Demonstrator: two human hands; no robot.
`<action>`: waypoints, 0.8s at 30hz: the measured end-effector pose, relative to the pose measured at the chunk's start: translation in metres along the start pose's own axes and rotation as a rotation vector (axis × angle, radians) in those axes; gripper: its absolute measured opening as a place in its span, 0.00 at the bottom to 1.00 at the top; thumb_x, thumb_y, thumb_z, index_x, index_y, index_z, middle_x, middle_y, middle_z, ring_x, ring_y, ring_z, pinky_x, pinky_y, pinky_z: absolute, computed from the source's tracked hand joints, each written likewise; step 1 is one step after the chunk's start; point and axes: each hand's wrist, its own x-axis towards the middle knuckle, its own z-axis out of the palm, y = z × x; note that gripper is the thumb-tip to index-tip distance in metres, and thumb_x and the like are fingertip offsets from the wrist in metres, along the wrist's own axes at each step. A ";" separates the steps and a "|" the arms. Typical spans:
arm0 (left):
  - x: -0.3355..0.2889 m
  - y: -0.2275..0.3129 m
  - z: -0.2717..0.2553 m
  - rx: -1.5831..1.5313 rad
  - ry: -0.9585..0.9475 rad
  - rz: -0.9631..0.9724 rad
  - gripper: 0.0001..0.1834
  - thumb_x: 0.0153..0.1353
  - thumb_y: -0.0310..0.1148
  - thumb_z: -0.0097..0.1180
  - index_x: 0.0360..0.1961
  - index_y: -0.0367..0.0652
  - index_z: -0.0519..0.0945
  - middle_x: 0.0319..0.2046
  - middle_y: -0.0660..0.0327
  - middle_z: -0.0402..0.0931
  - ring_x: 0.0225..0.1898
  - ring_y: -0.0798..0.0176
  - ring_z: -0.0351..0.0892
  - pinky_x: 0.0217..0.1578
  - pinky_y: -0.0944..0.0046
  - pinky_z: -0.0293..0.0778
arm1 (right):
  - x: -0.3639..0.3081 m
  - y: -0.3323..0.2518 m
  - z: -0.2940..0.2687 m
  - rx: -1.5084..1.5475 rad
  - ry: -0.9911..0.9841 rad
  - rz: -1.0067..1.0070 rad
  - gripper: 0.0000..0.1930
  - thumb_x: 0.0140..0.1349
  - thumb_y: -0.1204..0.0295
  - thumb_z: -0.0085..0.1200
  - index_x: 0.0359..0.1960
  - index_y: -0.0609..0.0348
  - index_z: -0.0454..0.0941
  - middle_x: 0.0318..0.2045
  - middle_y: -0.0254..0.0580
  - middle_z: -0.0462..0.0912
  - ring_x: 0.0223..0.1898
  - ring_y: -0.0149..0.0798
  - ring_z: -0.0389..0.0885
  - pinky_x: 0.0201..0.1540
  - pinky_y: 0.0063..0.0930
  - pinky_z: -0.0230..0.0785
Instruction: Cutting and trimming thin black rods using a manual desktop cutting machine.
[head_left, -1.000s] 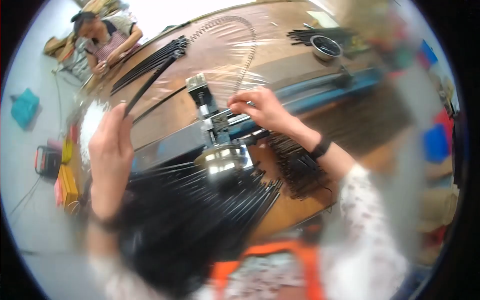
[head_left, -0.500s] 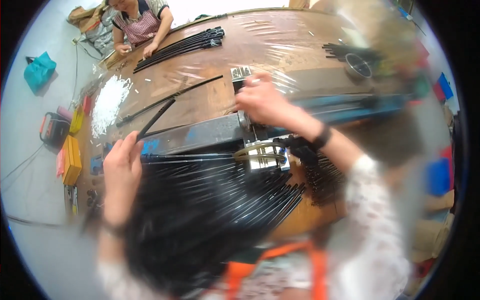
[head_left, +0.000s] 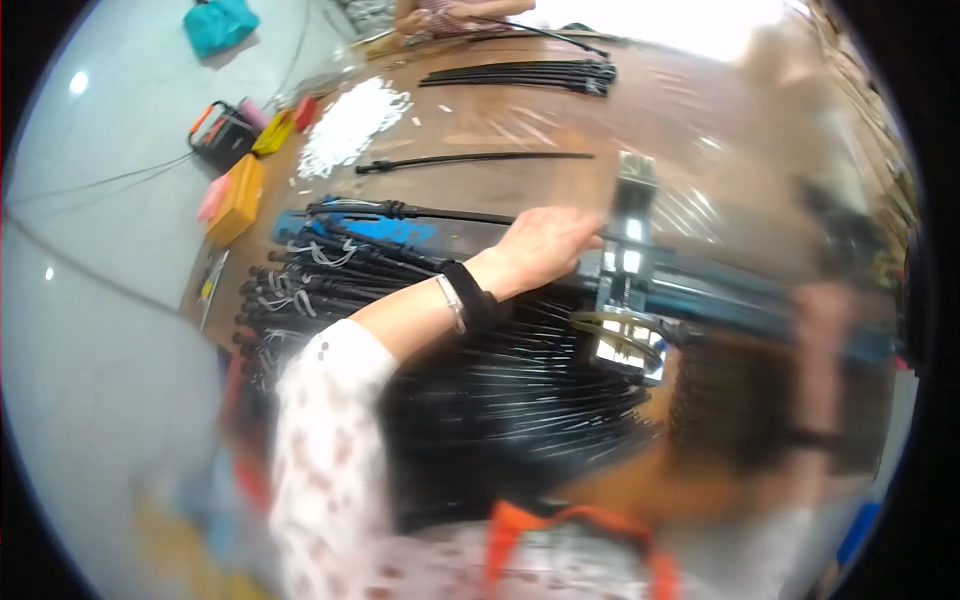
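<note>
My left hand is closed round a thin black rod that has a thicker collared end on the left. Its fingertips are close to the left side of a small metal fixture mounted across a long metal beam. Curved tubes loop over the fixture's near end. My right hand is at the right, over the far part of the beam. Motion smears its fingers, so I cannot see what they hold. Under my left forearm lies a large heap of black rods, some with white cord loops.
A white pile of small pieces lies at the table's far left. One black rod lies beyond the beam, and a bundle farther back. Across the table, a co-worker's hands are near another rod. An orange-yellow box stands at the left edge.
My left hand has moved right to the fixture, with the rod now lying along the beam. My right hand has left the fixture and swung right. The whole view has shifted.
</note>
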 end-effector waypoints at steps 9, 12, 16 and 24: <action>-0.003 -0.004 0.011 -0.133 0.027 -0.122 0.12 0.63 0.39 0.58 0.33 0.40 0.82 0.31 0.48 0.79 0.38 0.40 0.78 0.40 0.46 0.73 | -0.004 0.010 0.039 0.058 0.165 -0.116 0.02 0.61 0.79 0.53 0.33 0.63 0.74 0.31 0.48 0.73 0.39 0.50 0.72 0.45 0.41 0.63; -0.007 -0.005 0.021 -0.185 0.167 -0.093 0.12 0.61 0.39 0.60 0.33 0.40 0.84 0.31 0.50 0.79 0.38 0.42 0.78 0.39 0.47 0.73 | -0.004 0.002 0.029 -0.024 0.056 -0.014 0.01 0.60 0.80 0.53 0.33 0.63 0.74 0.30 0.48 0.73 0.38 0.51 0.72 0.43 0.40 0.63; -0.004 -0.004 0.017 -0.269 0.188 -0.064 0.14 0.61 0.42 0.59 0.30 0.41 0.82 0.30 0.48 0.80 0.38 0.40 0.79 0.39 0.44 0.74 | -0.016 0.005 0.013 0.179 0.071 0.071 0.03 0.60 0.80 0.54 0.36 0.62 0.77 0.34 0.48 0.77 0.43 0.51 0.73 0.47 0.41 0.64; 0.005 0.003 0.020 0.128 -0.141 -0.242 0.11 0.68 0.40 0.50 0.35 0.44 0.78 0.28 0.47 0.82 0.34 0.39 0.82 0.32 0.41 0.76 | -0.029 -0.121 -0.013 0.316 -0.006 -0.102 0.17 0.54 0.80 0.62 0.47 0.59 0.82 0.42 0.46 0.84 0.50 0.52 0.78 0.55 0.46 0.65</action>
